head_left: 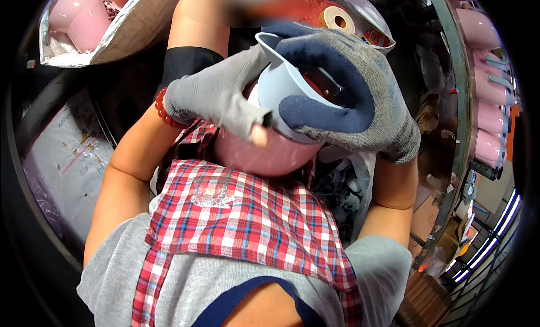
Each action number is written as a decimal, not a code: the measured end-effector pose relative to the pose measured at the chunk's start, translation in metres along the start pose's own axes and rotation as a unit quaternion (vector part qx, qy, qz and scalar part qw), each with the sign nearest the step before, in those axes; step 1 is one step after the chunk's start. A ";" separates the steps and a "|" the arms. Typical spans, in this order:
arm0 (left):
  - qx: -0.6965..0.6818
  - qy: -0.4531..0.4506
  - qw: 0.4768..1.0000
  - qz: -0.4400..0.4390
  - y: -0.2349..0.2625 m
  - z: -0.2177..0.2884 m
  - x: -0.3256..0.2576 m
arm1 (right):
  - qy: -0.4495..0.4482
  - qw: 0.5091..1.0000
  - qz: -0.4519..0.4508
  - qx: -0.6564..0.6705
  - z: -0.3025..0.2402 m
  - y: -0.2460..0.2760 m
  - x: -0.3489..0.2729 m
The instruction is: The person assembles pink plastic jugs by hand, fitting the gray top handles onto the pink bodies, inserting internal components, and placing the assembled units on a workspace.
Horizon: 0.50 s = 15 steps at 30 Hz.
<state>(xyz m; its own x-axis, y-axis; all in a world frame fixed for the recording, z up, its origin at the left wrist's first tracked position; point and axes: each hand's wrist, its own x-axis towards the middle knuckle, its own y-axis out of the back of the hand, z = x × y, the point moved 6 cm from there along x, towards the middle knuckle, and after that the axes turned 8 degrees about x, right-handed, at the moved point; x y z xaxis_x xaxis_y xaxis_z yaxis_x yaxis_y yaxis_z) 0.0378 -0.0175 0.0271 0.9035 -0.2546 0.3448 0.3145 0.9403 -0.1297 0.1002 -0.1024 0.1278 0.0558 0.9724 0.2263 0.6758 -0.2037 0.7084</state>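
A glossy pink pot (264, 155) sits on my lap against the checked apron, tilted toward my right. Around its top is a light blue collar with a pouring spout (287, 85). My left hand (222, 96), in a thin grey glove with a bare thumb tip, presses the near left side of the collar and pot; its other fingers are hidden behind the spout. My right hand (349, 90), in a grey glove with a navy coated palm, grips the collar from the right, thumb on its outer front. Something dark and shiny shows inside the opening, too shaded to name.
At the upper left a white sack (132, 28) holds pink vessels (84, 23). A tape roll (337, 21) lies beyond my right hand. Small blue-grey parts (340, 192) fill a clear bag beside my lap. Pink jugs (489, 85) line a metal-edged rack (464, 130) at right.
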 end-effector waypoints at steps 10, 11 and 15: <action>0.012 0.065 0.991 0.113 0.006 0.002 0.009 | 0.084 0.988 0.090 0.089 0.024 0.035 0.012; 0.014 0.060 0.991 0.115 0.011 0.005 0.010 | -0.041 0.931 0.133 0.337 0.054 0.035 0.008; 0.070 0.022 0.956 0.285 0.048 0.018 -0.012 | -0.162 0.953 0.257 -0.017 0.138 0.090 -0.004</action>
<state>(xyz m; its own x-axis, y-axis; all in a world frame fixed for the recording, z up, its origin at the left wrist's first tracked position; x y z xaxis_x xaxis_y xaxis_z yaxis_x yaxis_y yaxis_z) 0.0363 0.0347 0.0338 0.9286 0.3020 0.2157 -0.2717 0.9491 -0.1592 0.2619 -0.1093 0.0986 0.6008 0.7263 0.3340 0.4740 -0.6601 0.5828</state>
